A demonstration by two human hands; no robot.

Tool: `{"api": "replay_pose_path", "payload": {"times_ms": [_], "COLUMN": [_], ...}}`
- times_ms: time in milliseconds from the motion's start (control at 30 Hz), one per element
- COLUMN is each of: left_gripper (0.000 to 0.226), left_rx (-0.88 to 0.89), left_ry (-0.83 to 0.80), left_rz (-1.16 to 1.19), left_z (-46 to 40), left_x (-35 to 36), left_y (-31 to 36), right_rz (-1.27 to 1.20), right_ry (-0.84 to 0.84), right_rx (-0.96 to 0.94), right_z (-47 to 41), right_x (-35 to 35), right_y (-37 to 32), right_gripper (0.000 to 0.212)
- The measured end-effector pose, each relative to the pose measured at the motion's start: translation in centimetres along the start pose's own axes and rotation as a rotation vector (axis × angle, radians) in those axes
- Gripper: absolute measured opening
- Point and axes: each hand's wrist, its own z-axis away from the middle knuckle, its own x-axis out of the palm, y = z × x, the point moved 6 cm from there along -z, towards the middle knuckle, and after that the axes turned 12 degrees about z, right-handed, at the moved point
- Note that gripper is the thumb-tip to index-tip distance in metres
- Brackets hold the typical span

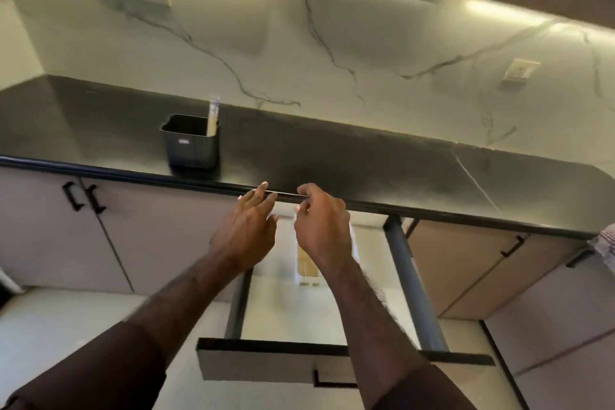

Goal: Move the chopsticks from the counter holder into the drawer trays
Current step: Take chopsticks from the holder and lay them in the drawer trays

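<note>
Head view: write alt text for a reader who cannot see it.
Both hands, left hand and right hand, reach over an open drawer toward the black counter edge. A dark holder on the counter holds wrapped chopsticks. Whether the hands grip anything is unclear.

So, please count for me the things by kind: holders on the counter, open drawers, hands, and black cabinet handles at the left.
Holder on the counter: 1
Open drawer: 1
Hands, left hand and right hand: 2
Black cabinet handles at the left: 2
Total: 6
</note>
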Motion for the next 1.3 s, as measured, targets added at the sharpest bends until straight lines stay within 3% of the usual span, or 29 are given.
{"api": "replay_pose_path", "payload": {"times_ms": [400, 633, 867, 1300], "left_gripper": [0.054, 0.054, 0.052, 0.049], "left_rx": [-0.137, -0.106, -0.063, -0.025], "left_ry": [0.036, 0.029, 0.055, 0.048], "left_rz": [0.037, -0.027, 0.041, 0.047], "left_z": [2.5, 0.3, -4.2, -19.7], "left_x": [-15.3, -22.1, -23.5, -20.1], "left_y": [-16.7, -22.9, -25.9, -30.0], "right_rz": [-0.029, -0.037, -0.049, -0.098], "right_ry": [-0.107, -0.136, -0.125, -0.082], "right_rx": [-0.147, -0.155, -0.153, -0.052], "right_z": [-0.8, -2.6, -6.7, -21.5], "right_x": [9.9, 14.3, 16.7, 22.8], "right_y": [-20.1, -27.2, -29.0, -25.5], "right_gripper": [0.037, 0.041, 0.044, 0.038]}}
